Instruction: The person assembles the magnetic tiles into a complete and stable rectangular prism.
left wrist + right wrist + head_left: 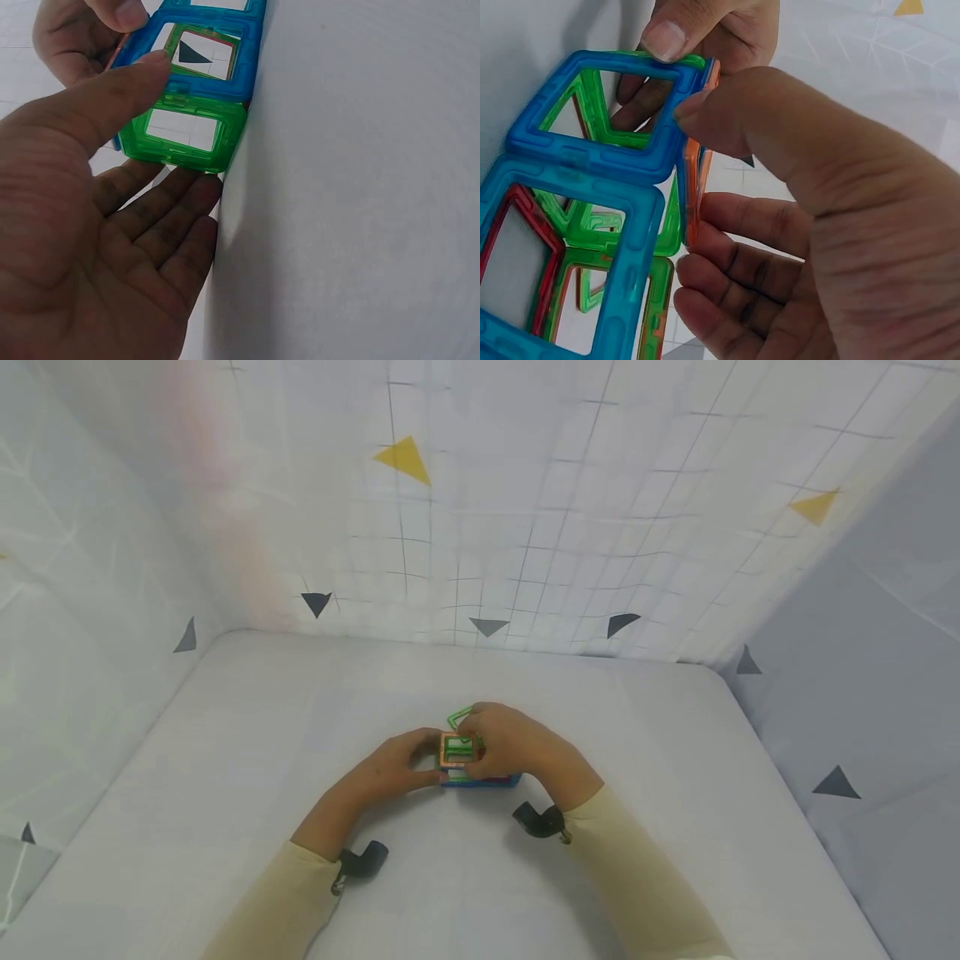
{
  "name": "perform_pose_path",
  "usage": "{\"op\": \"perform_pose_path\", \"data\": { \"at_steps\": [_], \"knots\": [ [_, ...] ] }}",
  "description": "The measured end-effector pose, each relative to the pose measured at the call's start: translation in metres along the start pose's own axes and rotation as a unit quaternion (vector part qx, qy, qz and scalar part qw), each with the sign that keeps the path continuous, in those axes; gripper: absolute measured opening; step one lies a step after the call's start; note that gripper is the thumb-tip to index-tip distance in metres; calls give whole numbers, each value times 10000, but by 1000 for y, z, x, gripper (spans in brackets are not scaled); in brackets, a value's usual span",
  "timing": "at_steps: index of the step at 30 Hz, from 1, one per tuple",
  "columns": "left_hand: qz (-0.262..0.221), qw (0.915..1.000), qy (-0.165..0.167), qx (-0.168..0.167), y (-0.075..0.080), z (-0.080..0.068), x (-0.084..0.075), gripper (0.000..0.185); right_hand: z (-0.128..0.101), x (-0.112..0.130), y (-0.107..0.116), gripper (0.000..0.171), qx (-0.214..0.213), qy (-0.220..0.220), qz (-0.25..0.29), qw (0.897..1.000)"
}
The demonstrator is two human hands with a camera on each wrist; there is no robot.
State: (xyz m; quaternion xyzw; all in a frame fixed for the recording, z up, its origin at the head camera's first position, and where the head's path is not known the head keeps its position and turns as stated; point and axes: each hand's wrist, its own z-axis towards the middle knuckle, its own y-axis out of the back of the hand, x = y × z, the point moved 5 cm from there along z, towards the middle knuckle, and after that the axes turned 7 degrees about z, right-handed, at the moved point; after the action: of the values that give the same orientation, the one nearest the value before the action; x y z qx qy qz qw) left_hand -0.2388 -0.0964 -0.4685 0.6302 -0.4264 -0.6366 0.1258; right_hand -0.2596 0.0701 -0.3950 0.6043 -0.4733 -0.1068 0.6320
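A small box-like build of see-through magnetic tiles (450, 774) stands on the table between both hands. Blue frame tiles (577, 166) form its near side in the right wrist view, with green and red frames behind. My left hand (390, 768) grips the left end: its thumb rests on a blue tile and its fingers curl past a green tile (184, 135). The right hand (510, 739) pinches an orange square tile (695, 187), layered against a blue one, along the build's upper side. Part of the build is hidden by the right hand.
A green frame tile (453, 720) juts out behind the build, partly covered by the right hand. Wrist cameras (363, 860) sit on both forearms. The white tabletop (262, 710) meets a hanging white sheet (480, 527) with grid lines and triangles at the back.
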Motion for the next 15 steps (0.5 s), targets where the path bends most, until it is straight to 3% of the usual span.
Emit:
{"op": "perform_pose_path", "data": {
  "at_steps": [15],
  "knots": [
    [-70, 10000, -28, 37, 0, 1, -1, 70, 1, -16, 11, 61, 63, -173, 346, 9992]
  ]
}}
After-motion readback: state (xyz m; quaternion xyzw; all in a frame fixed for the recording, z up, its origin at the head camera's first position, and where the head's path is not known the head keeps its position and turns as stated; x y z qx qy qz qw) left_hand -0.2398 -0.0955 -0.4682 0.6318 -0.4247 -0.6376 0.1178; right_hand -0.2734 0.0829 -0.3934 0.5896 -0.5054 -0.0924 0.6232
